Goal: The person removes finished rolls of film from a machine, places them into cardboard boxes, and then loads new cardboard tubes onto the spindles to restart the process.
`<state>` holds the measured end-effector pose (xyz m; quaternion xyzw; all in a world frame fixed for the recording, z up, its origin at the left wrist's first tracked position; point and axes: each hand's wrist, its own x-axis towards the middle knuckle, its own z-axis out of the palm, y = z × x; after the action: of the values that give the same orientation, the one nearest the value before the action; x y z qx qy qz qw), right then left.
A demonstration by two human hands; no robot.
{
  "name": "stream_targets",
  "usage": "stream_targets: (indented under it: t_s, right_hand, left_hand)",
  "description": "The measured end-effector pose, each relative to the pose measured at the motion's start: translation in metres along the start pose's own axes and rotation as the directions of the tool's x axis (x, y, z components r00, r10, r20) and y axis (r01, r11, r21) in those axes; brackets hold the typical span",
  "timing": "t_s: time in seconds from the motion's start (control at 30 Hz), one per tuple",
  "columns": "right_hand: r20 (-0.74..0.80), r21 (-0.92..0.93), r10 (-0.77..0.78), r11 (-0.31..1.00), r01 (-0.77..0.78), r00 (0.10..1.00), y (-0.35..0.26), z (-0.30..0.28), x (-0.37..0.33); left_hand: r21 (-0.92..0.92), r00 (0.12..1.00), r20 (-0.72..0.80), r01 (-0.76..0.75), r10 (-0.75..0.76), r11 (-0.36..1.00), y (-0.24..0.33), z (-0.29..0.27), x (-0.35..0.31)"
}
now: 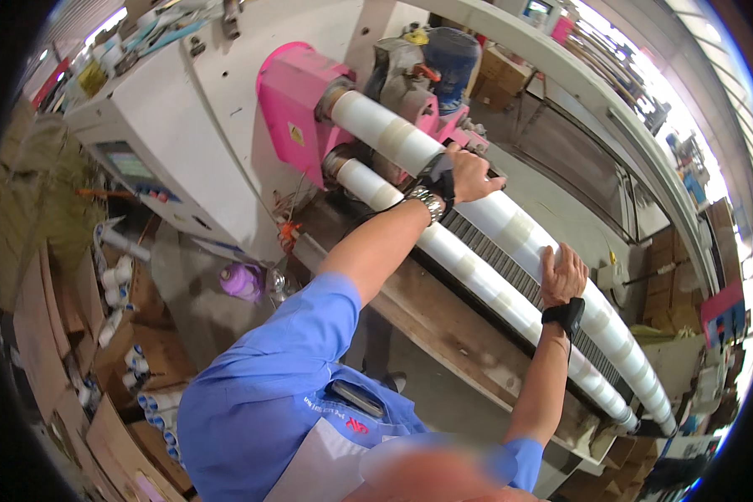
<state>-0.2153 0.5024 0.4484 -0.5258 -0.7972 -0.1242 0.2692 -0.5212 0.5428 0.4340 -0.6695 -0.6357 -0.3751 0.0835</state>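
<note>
Two long shafts carrying white rolls with tan bands run from the pink machine housing down to the lower right. My left hand is curled over the far row of white rolls, thumb pointing right. Farther along the same row, my right hand lies with its fingers stretched out on top of the rolls. Below runs the near row of white rolls, touched by neither hand. A dark ribbed strip shows between the rows. Both wrists wear dark bands, the left also a metal watch.
A white control cabinet with a small screen stands left of the machine. Cardboard boxes holding white rolls with blue ends lie at lower left. A purple jug stands on the floor. A blue motor sits behind the housing. A long wooden board edges the machine's front.
</note>
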Motion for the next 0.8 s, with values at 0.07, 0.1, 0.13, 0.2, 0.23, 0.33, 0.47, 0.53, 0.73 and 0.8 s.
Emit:
stream_targets:
  t_s: [0.07, 0.1, 0.13, 0.2, 0.23, 0.33, 0.47, 0.53, 0.73, 0.8]
  right_hand:
    - [0.037, -0.032, -0.013, 0.999, 0.014, 0.999, 0.001, 0.002, -0.002]
    - [0.038, -0.024, -0.01, 1.0, 0.011, 0.999, -0.001, 0.001, -0.001]
    - [0.039, -0.016, -0.006, 1.0, 0.007, 0.999, -0.003, 0.001, 0.001]
    - [0.061, -0.019, -0.006, 1.0, 0.008, 0.998, -0.005, -0.001, 0.002]
    - [0.053, -0.03, -0.007, 1.0, 0.009, 0.999, -0.002, 0.001, 0.0]
    - [0.054, -0.045, -0.002, 0.999, 0.005, 0.999, 0.0, 0.002, -0.002]
    - [0.059, -0.044, 0.007, 0.999, -0.004, 0.998, 0.001, 0.001, -0.002]
    - [0.059, -0.044, 0.0, 0.999, 0.003, 0.998, 0.001, 0.001, -0.002]
    - [0.055, -0.039, -0.011, 0.999, 0.013, 0.998, 0.002, 0.002, -0.001]
    - [0.054, -0.046, -0.014, 0.999, 0.016, 0.998, 0.003, 0.002, 0.0]
  left_hand:
    - [-0.026, 0.997, 0.062, 0.038, -0.036, 0.999, -0.001, 0.001, 0.0]
    - [-0.034, 1.0, 0.013, 0.021, -0.02, 0.999, -0.004, 0.004, -0.001]
    - [-0.039, 0.999, -0.037, 0.001, -0.003, 0.999, -0.008, 0.007, -0.002]
    - [-0.054, 0.998, -0.067, -0.001, -0.003, 0.999, -0.012, 0.01, -0.003]
    - [-0.052, 0.999, -0.053, 0.003, -0.006, 0.999, -0.01, 0.011, -0.004]
    - [-0.041, 1.0, -0.025, 0.005, -0.006, 0.999, -0.006, 0.009, -0.004]
    - [-0.039, 1.0, -0.004, -0.015, 0.015, 0.999, -0.005, 0.007, -0.004]
    - [-0.034, 1.0, -0.019, -0.01, 0.01, 0.999, -0.006, 0.01, -0.004]
    - [-0.058, 0.998, -0.059, -0.021, 0.017, 0.998, -0.007, 0.016, -0.003]
    - [-0.065, 0.997, -0.078, -0.028, 0.023, 0.998, -0.007, 0.017, -0.003]
